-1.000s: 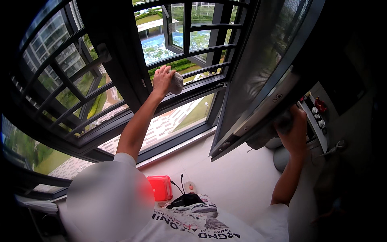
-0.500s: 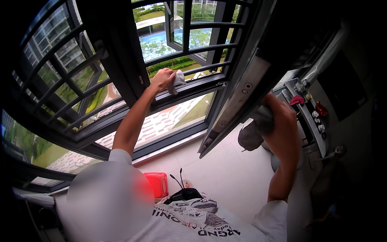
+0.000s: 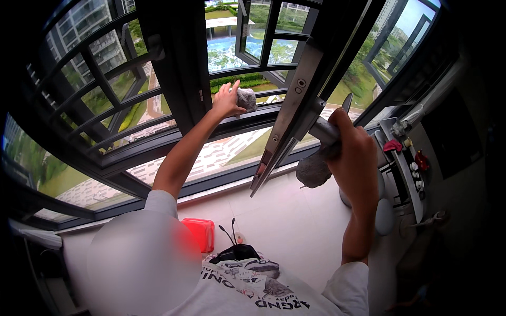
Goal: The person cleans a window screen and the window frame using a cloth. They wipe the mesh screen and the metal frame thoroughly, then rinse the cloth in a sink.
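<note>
My left hand (image 3: 226, 101) is at the lower rail of the window frame (image 3: 232, 126), its fingers partly spread around a bunched light-grey cloth (image 3: 246, 99). The cloth lies between thumb and fingers, against the rail. My right hand (image 3: 357, 158) is closed around the grey handle (image 3: 325, 131) of a dark window sash (image 3: 295, 95), which stands open and edge-on to me. A darker grey cloth (image 3: 314, 172) hangs below that hand, beside the handle; how it is held there is hidden behind the fingers.
Barred window panes (image 3: 121, 100) stand to the left. On the pale floor is a red plastic container (image 3: 199, 235), next to a black bag-like thing (image 3: 237, 254) close to my shirt. Further right, a narrow shelf (image 3: 416, 195) bears several small items and a pink cloth.
The sash has swung left toward the frame with my right hand on its handle, and outdoor greenery now shows to its right. My left fingers have spread more over the light-grey cloth.
</note>
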A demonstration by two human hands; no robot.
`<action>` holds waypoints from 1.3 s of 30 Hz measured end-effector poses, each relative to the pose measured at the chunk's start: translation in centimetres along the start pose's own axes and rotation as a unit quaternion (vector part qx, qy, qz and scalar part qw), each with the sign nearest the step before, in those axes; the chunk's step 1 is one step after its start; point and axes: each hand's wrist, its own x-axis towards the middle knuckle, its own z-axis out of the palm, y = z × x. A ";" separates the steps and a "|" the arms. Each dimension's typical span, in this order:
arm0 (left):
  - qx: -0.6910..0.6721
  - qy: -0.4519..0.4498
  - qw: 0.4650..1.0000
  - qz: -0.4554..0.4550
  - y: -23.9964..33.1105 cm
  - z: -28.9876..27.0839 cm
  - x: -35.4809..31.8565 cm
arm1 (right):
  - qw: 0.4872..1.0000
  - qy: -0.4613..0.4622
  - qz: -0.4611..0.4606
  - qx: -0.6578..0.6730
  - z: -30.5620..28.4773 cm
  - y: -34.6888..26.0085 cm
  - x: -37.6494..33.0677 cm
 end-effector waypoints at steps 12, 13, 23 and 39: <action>-0.284 0.176 0.934 -0.123 -3.2 -13.1 -23.5 | 0.996 -0.081 0.002 -0.039 6.6 -4.6 7.6; -0.265 0.198 0.935 -0.125 -3.9 -14.8 -23.8 | 0.996 -0.063 -0.023 -0.054 7.5 -4.9 8.9; 0.150 0.425 0.891 0.060 -7.0 -31.4 -11.6 | 0.990 -0.072 -0.089 -0.083 15.5 -5.6 18.8; 0.157 0.288 0.940 0.093 -9.8 -29.9 -6.3 | 0.987 -0.125 -0.009 -0.099 17.9 -7.0 22.2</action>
